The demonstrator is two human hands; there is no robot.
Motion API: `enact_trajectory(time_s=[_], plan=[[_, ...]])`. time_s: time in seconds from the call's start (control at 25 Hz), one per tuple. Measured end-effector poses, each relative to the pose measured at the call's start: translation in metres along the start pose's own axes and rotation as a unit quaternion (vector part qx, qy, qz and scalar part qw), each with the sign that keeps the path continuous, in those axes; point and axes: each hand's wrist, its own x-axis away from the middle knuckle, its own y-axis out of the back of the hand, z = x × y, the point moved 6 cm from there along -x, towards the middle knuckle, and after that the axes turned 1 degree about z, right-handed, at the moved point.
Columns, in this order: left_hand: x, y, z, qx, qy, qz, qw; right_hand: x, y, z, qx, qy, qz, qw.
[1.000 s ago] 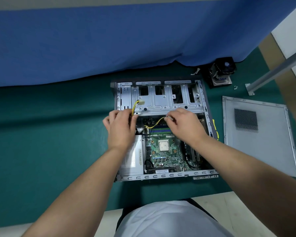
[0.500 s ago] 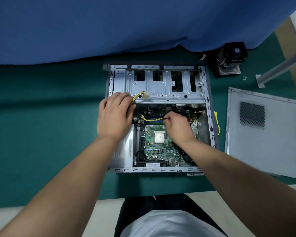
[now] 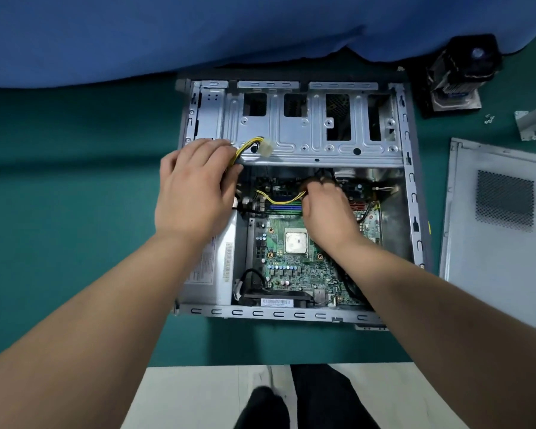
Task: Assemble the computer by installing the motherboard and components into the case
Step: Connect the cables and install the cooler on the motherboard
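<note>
- Teal mat [image 3: 75,212] carries the open computer case [image 3: 410,193]; its side panel [image 3: 495,274] lies just right
- green motherboard [image 3: 294,270] sits inside the case
- left hand [image 3: 195,193] curls round the yellow-black cable bundle [image 3: 245,148]
- right hand [image 3: 325,209] pinches a yellow wire [image 3: 279,199] above the board

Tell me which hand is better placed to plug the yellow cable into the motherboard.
The right hand. It already pinches the yellow cable end, low over the motherboard. The left hand is at the case edge, holding the other wires by the white plug.
</note>
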Motion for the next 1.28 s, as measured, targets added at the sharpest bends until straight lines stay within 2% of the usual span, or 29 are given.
enact_trajectory(time_s=[0.36,0.68,0.84,1.08,1.28], plan=[[0.001,0.000,0.001,-0.005,-0.013,-0.031,0.999,-0.006,0.002,-0.001,0.039,-0.004,-0.027,0.999],[-0.002,-0.003,0.003,-0.002,-0.020,-0.048,0.999,-0.028,0.000,-0.011,0.030,-0.013,0.020,0.999],[-0.001,-0.003,0.002,-0.002,-0.024,-0.052,0.998,-0.037,0.008,-0.013,0.010,0.007,-0.010,1.000],[-0.002,-0.002,0.002,-0.006,-0.026,-0.062,0.998,-0.039,0.006,-0.021,-0.031,-0.011,-0.068,0.997],[-0.003,-0.003,0.004,-0.009,-0.016,-0.063,0.998,-0.040,0.006,-0.018,-0.034,0.013,-0.088,0.995]])
